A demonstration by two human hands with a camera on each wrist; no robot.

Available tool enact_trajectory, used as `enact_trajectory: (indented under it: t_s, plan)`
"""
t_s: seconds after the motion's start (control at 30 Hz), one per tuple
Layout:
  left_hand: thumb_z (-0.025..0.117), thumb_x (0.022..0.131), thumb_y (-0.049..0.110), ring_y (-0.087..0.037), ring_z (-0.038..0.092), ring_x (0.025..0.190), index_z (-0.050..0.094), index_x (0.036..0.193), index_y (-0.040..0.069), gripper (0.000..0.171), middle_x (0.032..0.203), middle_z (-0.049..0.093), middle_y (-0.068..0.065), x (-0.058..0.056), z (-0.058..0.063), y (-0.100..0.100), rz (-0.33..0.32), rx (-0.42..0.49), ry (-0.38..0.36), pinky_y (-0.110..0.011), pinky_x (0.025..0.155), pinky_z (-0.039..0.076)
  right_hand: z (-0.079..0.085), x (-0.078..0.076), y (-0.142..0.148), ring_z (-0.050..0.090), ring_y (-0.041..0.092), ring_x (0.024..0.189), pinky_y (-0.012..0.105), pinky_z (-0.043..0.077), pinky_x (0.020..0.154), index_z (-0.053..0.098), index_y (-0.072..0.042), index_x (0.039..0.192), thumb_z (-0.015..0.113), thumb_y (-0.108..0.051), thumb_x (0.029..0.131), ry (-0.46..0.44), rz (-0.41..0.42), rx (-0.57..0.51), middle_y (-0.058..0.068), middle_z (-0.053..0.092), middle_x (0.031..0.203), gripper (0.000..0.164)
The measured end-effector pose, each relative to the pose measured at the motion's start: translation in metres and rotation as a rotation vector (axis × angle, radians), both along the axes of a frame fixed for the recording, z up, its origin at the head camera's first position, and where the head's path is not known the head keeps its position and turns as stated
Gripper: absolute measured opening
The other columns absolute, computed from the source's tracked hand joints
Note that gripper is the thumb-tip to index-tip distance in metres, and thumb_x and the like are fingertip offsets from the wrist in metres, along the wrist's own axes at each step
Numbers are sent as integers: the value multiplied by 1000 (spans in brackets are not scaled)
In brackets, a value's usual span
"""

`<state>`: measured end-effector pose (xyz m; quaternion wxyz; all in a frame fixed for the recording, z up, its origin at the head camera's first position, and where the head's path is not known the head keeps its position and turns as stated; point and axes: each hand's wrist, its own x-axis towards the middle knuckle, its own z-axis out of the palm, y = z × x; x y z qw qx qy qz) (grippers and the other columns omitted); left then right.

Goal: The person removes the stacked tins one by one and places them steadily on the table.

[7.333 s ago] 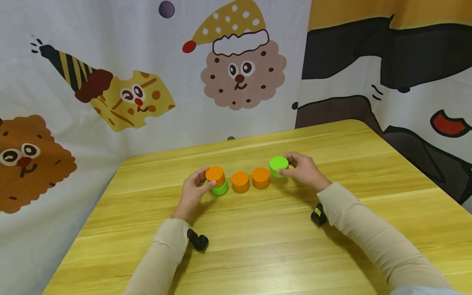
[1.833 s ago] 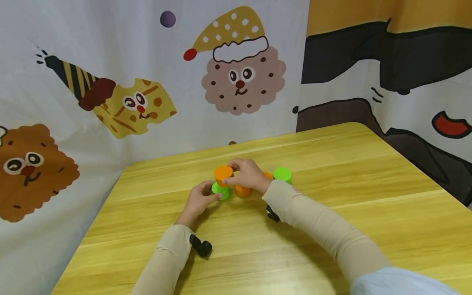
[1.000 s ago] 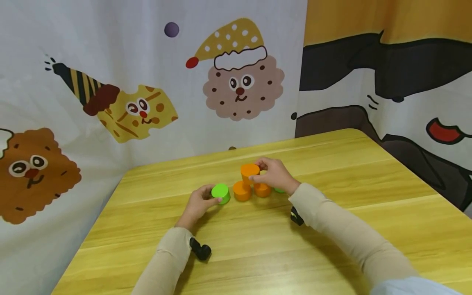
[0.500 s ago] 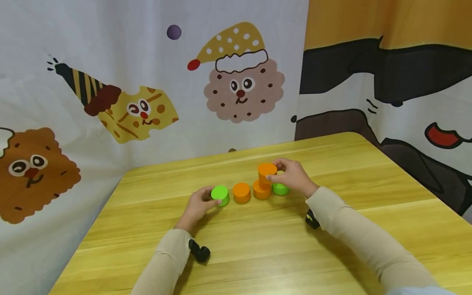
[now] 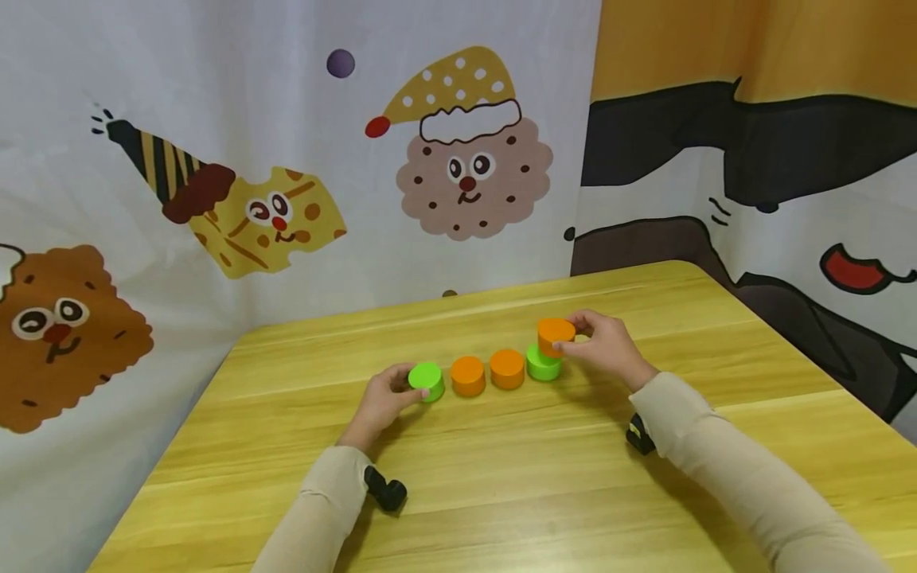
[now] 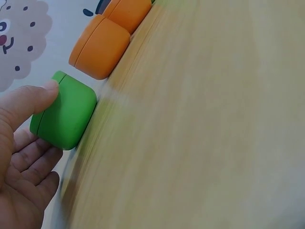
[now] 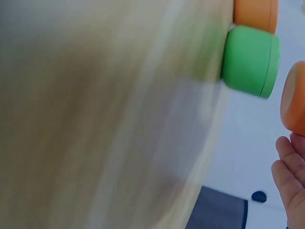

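Observation:
Between its thumb and fingers my left hand (image 5: pixel 380 404) holds a small round green canister (image 5: pixel 427 380), which stands at the left end of a row. The left wrist view shows a seam near the top of this canister, with the thumb on its side. My right hand (image 5: pixel 607 350) pinches an orange canister (image 5: pixel 556 333), held up off the table. In the right wrist view that orange canister (image 7: pixel 294 98) is apart from the green canister (image 7: pixel 250 61) below it. That green canister (image 5: pixel 543 367) ends the row at the right. Two more orange canisters stand mid-row, one left (image 5: pixel 468 376), one right (image 5: pixel 507 369).
The wood-grain table (image 5: pixel 458 493) has its far edge close to a curtain (image 5: pixel 358 263) printed with cartoon figures. A black camera mount sits at the left wrist (image 5: pixel 387 489) and another at the right wrist (image 5: pixel 640 435).
Earlier the orange canister sat on the left green one; my right hand lifted it off and carried it rightward over the row. My right hand had released the right green canister before that.

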<state>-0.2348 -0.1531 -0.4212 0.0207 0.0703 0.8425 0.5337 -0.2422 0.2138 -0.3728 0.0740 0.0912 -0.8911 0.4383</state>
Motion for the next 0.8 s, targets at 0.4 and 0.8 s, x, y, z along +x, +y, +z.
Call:
enact_trajectory:
  t_s: [0.4, 0.8]
  plan:
    - [75, 77, 12, -20, 60, 97, 60, 120, 8, 45, 110, 66, -7, 0, 1, 0, -1, 1, -2, -34, 82, 52, -6, 3, 30, 59, 36, 101, 48, 46, 88, 57, 3, 111, 73, -31, 79, 26, -67, 62, 21, 62, 107, 50]
    - [75, 78, 13, -21, 60, 98, 60, 120, 9, 45, 111, 65, -7, 1, 1, 0, 5, -1, -12, -34, 83, 52, -14, 1, 38, 56, 34, 101, 45, 47, 87, 55, 5, 116, 73, -35, 79, -61, -35, 113, 22, 60, 111, 58]
